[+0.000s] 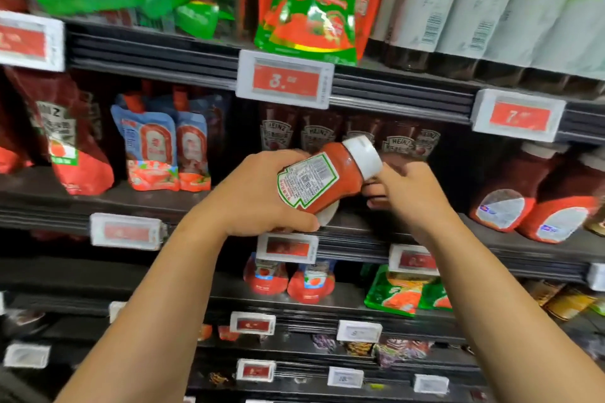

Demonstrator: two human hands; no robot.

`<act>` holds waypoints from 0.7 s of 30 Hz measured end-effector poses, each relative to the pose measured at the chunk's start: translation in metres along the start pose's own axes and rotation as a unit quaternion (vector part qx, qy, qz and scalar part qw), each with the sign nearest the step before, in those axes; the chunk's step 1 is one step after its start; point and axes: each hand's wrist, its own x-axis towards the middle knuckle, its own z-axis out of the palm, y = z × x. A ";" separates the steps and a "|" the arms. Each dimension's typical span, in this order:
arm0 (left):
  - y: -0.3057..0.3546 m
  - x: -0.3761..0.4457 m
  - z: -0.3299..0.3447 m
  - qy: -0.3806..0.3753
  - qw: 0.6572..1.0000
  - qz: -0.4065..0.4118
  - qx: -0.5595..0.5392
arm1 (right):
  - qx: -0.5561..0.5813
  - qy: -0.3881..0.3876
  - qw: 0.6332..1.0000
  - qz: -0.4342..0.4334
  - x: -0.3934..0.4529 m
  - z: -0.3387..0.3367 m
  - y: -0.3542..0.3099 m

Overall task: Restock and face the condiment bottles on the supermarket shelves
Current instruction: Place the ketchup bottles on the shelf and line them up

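My left hand [258, 193] grips a red ketchup bottle [327, 173] with a white cap, tilted with the cap up to the right and its back label facing me. It is held in front of the middle shelf [409, 239]. My right hand [406, 193] is at the cap end, fingers curled against the bottle's neck just under the cap. Behind the bottle a row of dark Heinz ketchup bottles [397, 142] stands upright at the back of the same shelf.
Red and blue sauce pouches [157, 154] stand left on the middle shelf, upside-down ketchup bottles [537, 203] right. Green-red tomato pouches [311, 3] and white-labelled dark bottles [491, 3] fill the upper shelf. Price tags [284, 78] line the shelf edges. Lower shelves hold more pouches.
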 end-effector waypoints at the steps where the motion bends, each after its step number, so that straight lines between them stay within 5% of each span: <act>1: 0.009 0.008 0.007 -0.019 1.000 0.007 0.018 | 0.072 -0.031 0.996 0.050 -0.003 -0.013 0.001; 5: 0.043 0.048 0.032 -0.116 0.985 0.016 0.123 | 0.222 -0.206 0.935 0.184 -0.010 -0.054 0.007; 9: 0.069 0.085 0.052 -0.167 0.963 0.023 0.209 | 0.244 -0.202 0.934 0.164 -0.007 -0.086 0.024; 13: 0.083 0.103 0.065 -0.112 0.968 0.033 0.221 | 0.282 -0.182 0.933 0.130 -0.010 -0.110 0.045; 17: 0.086 0.118 0.083 -0.130 0.975 -0.097 0.151 | 0.256 -0.139 0.957 0.006 -0.009 -0.118 0.063; 21: 0.087 0.127 0.100 -0.137 0.976 -0.145 0.084 | 0.122 -0.055 0.985 -0.106 -0.002 -0.118 0.072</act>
